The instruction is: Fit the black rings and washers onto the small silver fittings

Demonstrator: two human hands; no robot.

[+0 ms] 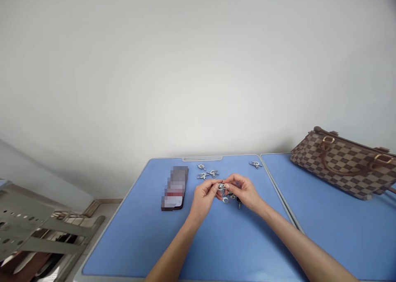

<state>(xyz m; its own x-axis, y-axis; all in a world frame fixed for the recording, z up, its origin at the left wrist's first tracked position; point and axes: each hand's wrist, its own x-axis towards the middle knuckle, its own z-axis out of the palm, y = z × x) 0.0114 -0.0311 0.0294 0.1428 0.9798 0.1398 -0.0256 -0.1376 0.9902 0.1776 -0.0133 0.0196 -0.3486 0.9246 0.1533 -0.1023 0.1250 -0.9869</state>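
My left hand [202,197] and my right hand [239,190] meet above the blue tabletop [133,240]. Between their fingertips they pinch a small silver metal wing nut [220,186], partly hidden by my fingers. Just below my right hand lies a small heap of similar wing nuts [228,198], with a dark bolt-like part [239,203] standing at its edge. Beyond my hands, several more wing nuts [207,173] lie loose, and a single one [255,164] rests near the far edge.
A dark, flat, pixelated rectangular object [175,188] lies left of my hands. A brown checkered handbag [343,164] stands on a second blue table section [340,236], across a metal-edged seam. A perforated metal rack [27,224] stands low at left, beyond the table.
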